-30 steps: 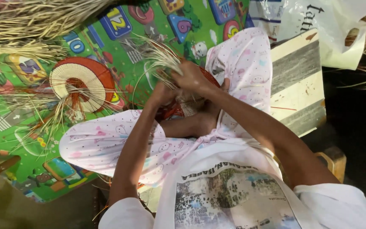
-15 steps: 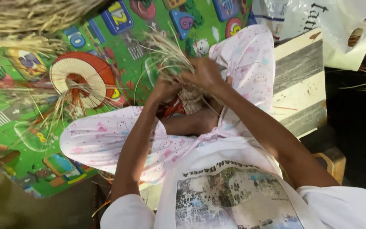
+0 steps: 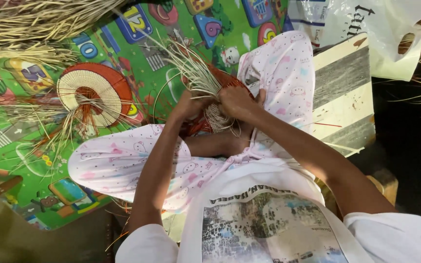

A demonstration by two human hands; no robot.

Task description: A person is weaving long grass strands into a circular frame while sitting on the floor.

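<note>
I sit cross-legged in pale pink patterned trousers, looking down. My left hand point(image 3: 189, 104) and my right hand point(image 3: 237, 101) are closed side by side on a partly woven basket piece point(image 3: 216, 118) of cream and red-brown strands, held over my lap. A bundle of loose pale straw strands point(image 3: 191, 63) fans up and to the left from between my hands. The lower part of the piece is hidden behind my hands and forearms.
A round woven piece point(image 3: 88, 95), cream with a red rim and loose ends, lies on the colourful play mat point(image 3: 123, 29) at left. Dry straw bundles point(image 3: 35, 22) lie along the top left. A grey-and-cream striped board point(image 3: 344, 92) and a white plastic bag point(image 3: 366, 24) are at right.
My hands have come closer together on the woven piece and the straw bundle has swung more upright. The view has shifted slightly.
</note>
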